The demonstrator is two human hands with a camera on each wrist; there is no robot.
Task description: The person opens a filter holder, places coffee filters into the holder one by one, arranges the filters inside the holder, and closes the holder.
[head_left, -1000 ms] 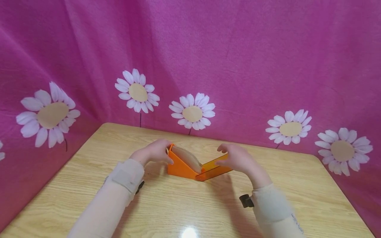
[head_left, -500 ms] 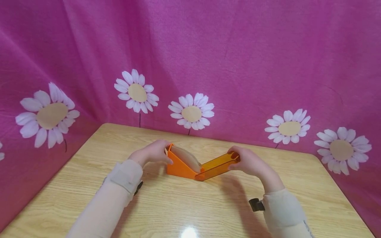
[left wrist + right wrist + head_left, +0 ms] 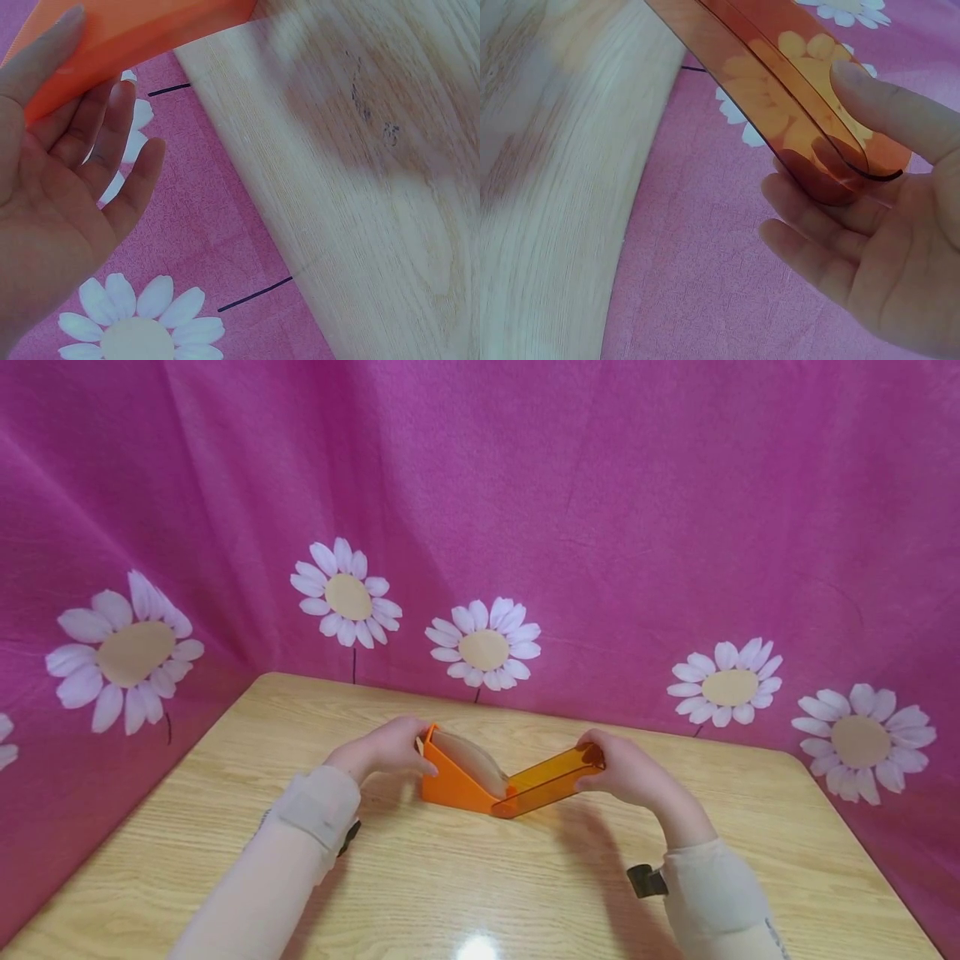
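Observation:
An orange plastic box (image 3: 457,785) stands on the table, its see-through amber lid (image 3: 551,781) hinged at the right end and swung out to the right, slanting upward. Inside is a stack of thin tan sheets (image 3: 474,756) with a rounded edge, like paper coffee filters. My left hand (image 3: 386,747) grips the tall left end of the box; in the left wrist view the thumb lies along the orange wall (image 3: 150,34). My right hand (image 3: 622,768) holds the free end of the lid, and the right wrist view has thumb and fingers on either side of it.
The pale wooden table (image 3: 420,885) spreads out around the box. A magenta cloth (image 3: 600,510) with large white daisies hangs along the back and both sides. Each forearm wears a beige band with a black piece (image 3: 647,881) near the wrist.
My right hand has moved right along the lid and now grips its free end. The lid's angle looks about the same. Left hand and box have stayed put.

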